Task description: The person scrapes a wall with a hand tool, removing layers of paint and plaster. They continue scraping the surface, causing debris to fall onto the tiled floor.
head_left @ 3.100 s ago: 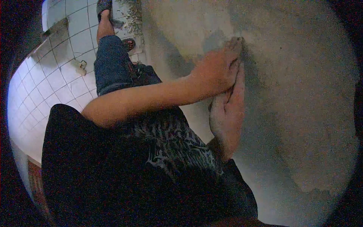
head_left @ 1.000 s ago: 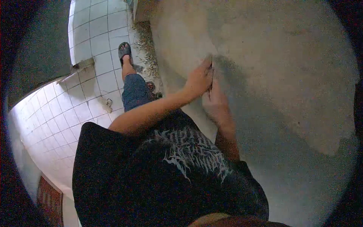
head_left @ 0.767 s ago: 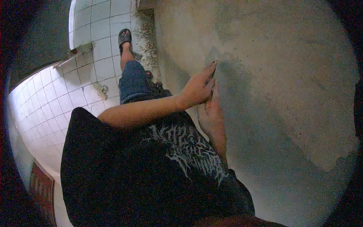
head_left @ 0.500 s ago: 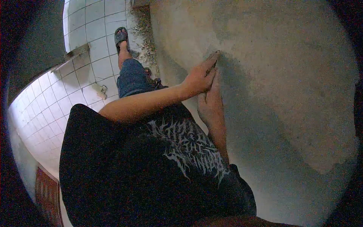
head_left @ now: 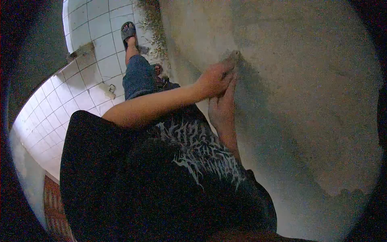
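My left hand (head_left: 215, 78) reaches across from the left against the plastered wall (head_left: 306, 80). Its fingers are closed and blurred, with their tips at a darker patch on the plaster. Just beneath it, and partly covered by it, is my right hand (head_left: 225, 94), its arm coming up along the wall. The right fingers look closed too, pressed up against the left hand. Whatever sits between the two hands is too small and blurred to make out.
Flaky debris (head_left: 155, 34) lies along the foot of the wall. White floor tiles (head_left: 98, 24) spread out at left, with a small object (head_left: 111, 89) on them. My sandalled foot (head_left: 129, 34) stands on the tiles. A reddish-brown slatted panel (head_left: 54, 201) shows at lower left.
Both hands have shifted slightly up and right along the wall, still together. The view has tilted a little, so the foot and floor sit slightly higher.
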Demonstrator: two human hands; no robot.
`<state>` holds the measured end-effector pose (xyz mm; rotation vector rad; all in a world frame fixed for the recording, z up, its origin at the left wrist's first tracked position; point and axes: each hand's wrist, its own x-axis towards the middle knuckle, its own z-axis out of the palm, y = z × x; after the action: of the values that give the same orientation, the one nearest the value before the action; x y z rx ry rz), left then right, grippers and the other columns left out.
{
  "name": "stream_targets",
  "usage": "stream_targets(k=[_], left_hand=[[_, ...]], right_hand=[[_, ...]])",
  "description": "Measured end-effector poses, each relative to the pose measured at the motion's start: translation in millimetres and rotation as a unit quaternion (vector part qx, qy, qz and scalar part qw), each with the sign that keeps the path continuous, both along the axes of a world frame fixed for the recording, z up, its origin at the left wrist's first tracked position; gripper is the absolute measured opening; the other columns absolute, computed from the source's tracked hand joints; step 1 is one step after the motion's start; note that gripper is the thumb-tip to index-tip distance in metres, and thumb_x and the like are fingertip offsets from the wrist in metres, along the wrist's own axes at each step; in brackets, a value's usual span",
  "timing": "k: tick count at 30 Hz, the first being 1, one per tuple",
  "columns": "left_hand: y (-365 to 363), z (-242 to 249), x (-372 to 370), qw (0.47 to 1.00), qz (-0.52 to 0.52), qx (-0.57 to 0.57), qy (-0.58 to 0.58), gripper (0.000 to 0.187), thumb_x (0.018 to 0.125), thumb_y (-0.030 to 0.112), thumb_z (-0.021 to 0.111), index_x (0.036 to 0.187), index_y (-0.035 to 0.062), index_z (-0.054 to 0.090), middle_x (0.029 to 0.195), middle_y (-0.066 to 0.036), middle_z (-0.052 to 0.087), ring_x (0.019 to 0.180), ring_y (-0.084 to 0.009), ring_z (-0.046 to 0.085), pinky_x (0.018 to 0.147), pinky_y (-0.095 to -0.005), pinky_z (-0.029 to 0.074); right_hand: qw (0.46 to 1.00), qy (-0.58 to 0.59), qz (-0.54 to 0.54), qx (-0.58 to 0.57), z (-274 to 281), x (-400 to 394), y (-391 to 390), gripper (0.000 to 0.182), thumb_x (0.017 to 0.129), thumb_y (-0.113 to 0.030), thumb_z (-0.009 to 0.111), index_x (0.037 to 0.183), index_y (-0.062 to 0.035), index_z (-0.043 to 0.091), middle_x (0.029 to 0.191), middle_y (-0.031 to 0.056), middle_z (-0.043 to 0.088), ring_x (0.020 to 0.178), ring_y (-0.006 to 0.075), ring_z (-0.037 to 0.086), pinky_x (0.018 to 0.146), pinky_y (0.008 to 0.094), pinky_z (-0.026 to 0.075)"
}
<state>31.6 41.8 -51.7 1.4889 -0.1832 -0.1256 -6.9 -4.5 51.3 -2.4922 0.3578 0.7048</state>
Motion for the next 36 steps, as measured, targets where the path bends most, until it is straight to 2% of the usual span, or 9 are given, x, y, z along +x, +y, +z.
stream_targets(k=[2,5,8,11,21,23,27,29,36], left_hand=[[-7,-12,7,0.995,0.087,-0.052,-0.019,0.046,0.086,0.019,0.049,0.13,0.0106,0.044,0.118,-0.021,0.055,0.105,-0.0387,0.054,0.091,-0.043,0.042],[5,8,2,0.999,0.002,-0.01,0.042,0.046,0.086,0.017,0.048,0.131,0.0084,0.042,0.121,-0.021,0.053,0.109,-0.0376,0.052,0.093,-0.0411,0.041],[-6,-7,9,0.996,0.071,-0.04,-0.025,0.049,0.086,0.013,0.045,0.133,0.0017,0.036,0.134,-0.023,0.037,0.122,-0.0384,0.038,0.102,-0.0401,0.033],[6,7,9,0.998,0.006,-0.041,0.049,0.049,0.086,0.014,0.045,0.132,0.0017,0.037,0.134,-0.024,0.036,0.122,-0.0381,0.038,0.102,-0.0394,0.033],[17,20,17,0.998,0.034,-0.043,0.011,0.046,0.087,0.018,0.047,0.129,0.002,0.041,0.131,-0.023,0.04,0.12,-0.0393,0.04,0.1,-0.0409,0.034],[34,37,29,0.975,-0.097,-0.009,0.201,0.046,0.087,0.021,0.047,0.129,0.0026,0.042,0.13,-0.023,0.041,0.12,-0.0387,0.041,0.1,-0.0411,0.035],[25,17,18,0.994,-0.011,-0.019,0.108,0.048,0.087,0.023,0.047,0.13,0.0053,0.041,0.131,-0.022,0.041,0.119,-0.0374,0.042,0.099,-0.0405,0.036],[10,3,9,0.998,0.01,-0.022,0.062,0.048,0.087,0.023,0.046,0.132,0.0079,0.039,0.132,-0.021,0.041,0.118,-0.0379,0.043,0.097,-0.0409,0.038],[17,11,12,0.992,-0.034,-0.011,0.12,0.05,0.086,0.019,0.044,0.134,0.0064,0.036,0.133,-0.019,0.04,0.12,-0.0387,0.04,0.101,-0.0397,0.034]], right_hand=[[0.999,-0.025,0.02,-0.034,-15,-3,-9,0.074,0.088,-0.018,0.05,0.14,0.0022,0.001,0.136,0.0277,0.033,0.117,0.0407,0.043,0.096,0.0432,0.037],[0.998,-0.048,0.007,0.027,-5,-5,-5,0.071,0.084,0.001,0.041,0.14,0.0021,-0.002,0.139,0.0283,0.026,0.129,0.0357,0.032,0.104,0.0383,0.028],[0.998,-0.057,0.029,0.025,8,9,13,0.071,0.083,0.001,0.041,0.141,0.0017,0.0,0.14,0.0277,0.025,0.129,0.0353,0.031,0.105,0.0384,0.027],[0.996,-0.065,0.02,0.053,-5,3,1,0.071,0.083,0.002,0.042,0.141,0.0017,0.001,0.141,0.0267,0.023,0.13,0.0352,0.03,0.106,0.0385,0.025],[1.0,-0.014,0.027,0.006,3,7,1,0.07,0.085,0.001,0.041,0.141,0.002,-0.001,0.142,0.026,0.022,0.131,0.0347,0.029,0.106,0.0385,0.025],[0.995,-0.045,0.03,0.08,3,17,7,0.07,0.085,0.001,0.042,0.14,0.0019,-0.001,0.141,0.0262,0.023,0.13,0.035,0.029,0.106,0.0387,0.025],[0.993,-0.094,0.074,0.022,7,17,20,0.071,0.084,0.001,0.042,0.141,0.0016,-0.001,0.14,0.0269,0.025,0.129,0.0354,0.03,0.105,0.0389,0.026],[0.998,-0.042,0.028,0.044,4,11,10,0.07,0.084,0.0,0.042,0.141,0.0015,0.0,0.14,0.0273,0.026,0.129,0.0362,0.032,0.105,0.0392,0.026],[0.999,-0.042,0.031,0.006,-15,7,-3,0.068,0.088,-0.007,0.042,0.141,0.0019,0.001,0.139,0.027,0.029,0.125,0.0376,0.036,0.102,0.0374,0.032]])
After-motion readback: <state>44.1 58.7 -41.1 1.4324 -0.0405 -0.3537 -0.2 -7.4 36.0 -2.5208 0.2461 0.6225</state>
